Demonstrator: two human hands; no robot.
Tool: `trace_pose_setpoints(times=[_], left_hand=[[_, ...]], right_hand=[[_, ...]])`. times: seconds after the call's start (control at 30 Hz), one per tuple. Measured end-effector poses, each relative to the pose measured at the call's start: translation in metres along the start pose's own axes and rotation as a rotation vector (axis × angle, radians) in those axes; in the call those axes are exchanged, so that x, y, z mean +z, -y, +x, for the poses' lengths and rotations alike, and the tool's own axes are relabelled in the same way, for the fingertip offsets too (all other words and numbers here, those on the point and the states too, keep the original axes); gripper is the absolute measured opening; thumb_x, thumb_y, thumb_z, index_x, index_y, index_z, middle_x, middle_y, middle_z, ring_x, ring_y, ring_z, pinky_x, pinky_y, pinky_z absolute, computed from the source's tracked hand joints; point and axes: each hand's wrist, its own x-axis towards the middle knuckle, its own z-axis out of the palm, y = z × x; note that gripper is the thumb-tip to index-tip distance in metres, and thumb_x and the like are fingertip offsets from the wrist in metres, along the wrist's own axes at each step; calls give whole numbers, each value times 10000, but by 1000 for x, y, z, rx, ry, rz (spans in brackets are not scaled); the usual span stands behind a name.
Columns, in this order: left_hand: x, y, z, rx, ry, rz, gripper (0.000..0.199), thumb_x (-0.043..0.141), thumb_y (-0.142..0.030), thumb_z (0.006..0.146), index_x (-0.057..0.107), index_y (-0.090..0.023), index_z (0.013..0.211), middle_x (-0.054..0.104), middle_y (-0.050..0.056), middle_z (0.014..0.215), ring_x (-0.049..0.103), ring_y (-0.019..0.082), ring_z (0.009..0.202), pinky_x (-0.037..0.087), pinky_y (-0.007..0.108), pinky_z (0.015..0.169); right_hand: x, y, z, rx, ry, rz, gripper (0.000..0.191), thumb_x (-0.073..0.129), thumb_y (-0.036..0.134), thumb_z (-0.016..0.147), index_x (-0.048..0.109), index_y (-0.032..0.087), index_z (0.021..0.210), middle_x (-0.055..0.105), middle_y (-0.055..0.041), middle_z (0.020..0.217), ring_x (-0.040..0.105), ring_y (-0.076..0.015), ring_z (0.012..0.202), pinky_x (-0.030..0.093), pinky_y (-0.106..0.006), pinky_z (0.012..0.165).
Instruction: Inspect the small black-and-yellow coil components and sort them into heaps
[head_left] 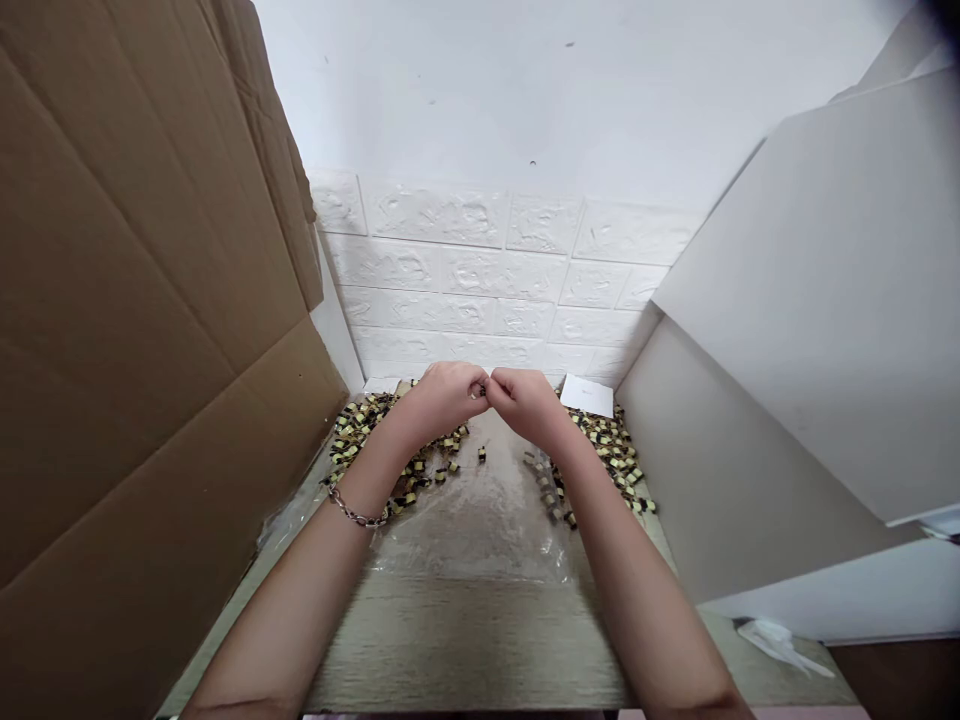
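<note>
My left hand (452, 392) and my right hand (525, 402) meet fingertip to fingertip above the middle of the table. The left thumb and index finger pinch a tiny dark part (483, 391), which looks like one of the small yellow-and-black transformers. My right fingers are closed against the same spot, and what they hold is hidden. Below lies a heap of yellow-and-black small transformers (360, 425) on the left, with another heap (619, 460) on the right. One single transformer (482, 455) stands apart between them on a clear plastic bag (469, 540).
A tall brown cardboard sheet (150, 300) walls off the left, and a white panel (750, 450) the right. White brick-pattern wall (465, 265) closes the back. A white card (587, 396) lies by the right heap. Crumpled white tissue (780, 645) rests at the front right.
</note>
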Motion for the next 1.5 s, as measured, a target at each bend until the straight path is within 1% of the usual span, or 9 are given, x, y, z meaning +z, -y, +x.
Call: trace_pose_setpoints(times=[0.17,0.27,0.37,0.6,0.87,1.0,1.13,1.3,1.5], left_hand=[[-2,-2,0,114,-219,24,135,474,-231,739,590,-167,764,603,30,731,506,152,680,323,257,651],[-5,-6,-2,157,-370,22,160,508,-295,763,592,-169,812,615,35,762,526,160,721,334,264,699],[-7,-13,-5,199,-465,2,175,506,-322,780,587,-178,836,618,38,800,533,168,776,332,272,748],[-7,-24,-7,247,-556,-30,160,480,-292,809,574,-181,874,617,40,837,529,158,772,336,271,762],[-6,-27,-7,292,-623,-99,127,523,-248,788,558,-159,873,609,22,822,525,124,741,385,238,720],[-6,-30,-6,262,-609,-228,127,560,-228,762,563,-154,865,605,9,819,509,102,701,390,223,705],[-5,-31,-7,181,-563,-444,142,572,-246,752,580,-156,862,598,7,820,504,97,714,391,210,702],[0,-31,-7,50,-420,-845,216,580,-317,739,599,-150,875,593,16,781,516,111,728,394,227,698],[6,-30,-1,29,-270,-1347,185,633,-297,695,621,-155,812,597,1,756,516,85,719,382,208,702]], right_hand=[[-9,4,-1,-35,-135,58,301,391,215,765,239,184,507,261,48,459,260,-79,460,175,-243,481],[-18,8,-4,-2,-216,202,314,396,258,782,248,185,514,242,49,476,261,-77,472,188,-232,470],[-26,11,-7,24,-237,368,312,409,295,792,299,181,522,251,49,498,269,-76,494,209,-224,471],[-33,8,-10,47,-185,689,289,450,335,792,451,164,558,329,52,486,278,-66,471,226,-223,469],[-33,3,-11,12,-165,948,299,492,327,788,447,165,541,303,66,441,248,-55,434,201,-225,465],[-33,4,-11,14,-157,972,301,496,322,789,443,162,539,328,63,456,239,-51,434,213,-224,475],[-33,6,-11,1,-166,914,309,490,336,791,439,164,540,331,61,464,256,-57,445,222,-225,479],[-33,9,-11,-34,-205,821,321,485,337,791,411,167,529,331,57,471,284,-66,469,240,-227,488],[-37,13,-12,-31,-221,730,314,467,342,790,406,164,539,341,52,494,275,-62,472,234,-214,470]])
